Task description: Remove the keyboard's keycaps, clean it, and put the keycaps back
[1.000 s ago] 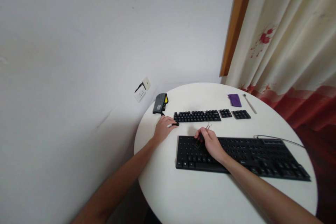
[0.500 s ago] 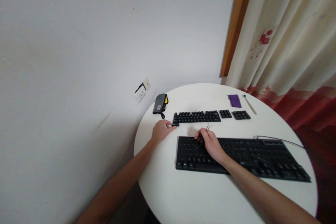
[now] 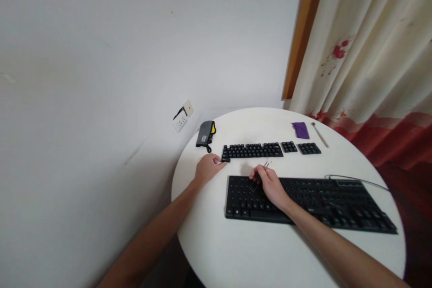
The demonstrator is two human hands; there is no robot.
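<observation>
A black keyboard base [image 3: 324,202] with its caps off lies across the near side of a round white table [image 3: 270,252]. Rows of removed black keycaps [image 3: 253,150] are laid out behind it. My right hand [image 3: 270,184] rests on the base's left part, closed on a wire keycap puller [image 3: 258,177] whose loop points down at the base. My left hand [image 3: 207,167] lies on the table at the left end of the keycap rows, fingers curled, fingertips touching the nearest black keycap [image 3: 225,159].
A grey and yellow pouch [image 3: 205,133] sits at the table's back left edge. A purple cloth [image 3: 300,129] and a thin metal tool [image 3: 320,134] lie at the back right. The keyboard's cable [image 3: 357,179] runs right. A wall with a socket [image 3: 182,117] is left; a curtain hangs right.
My left hand has drawn back slightly and set the black keycap down at the left end of the rows. My right hand with the puller has barely moved.
</observation>
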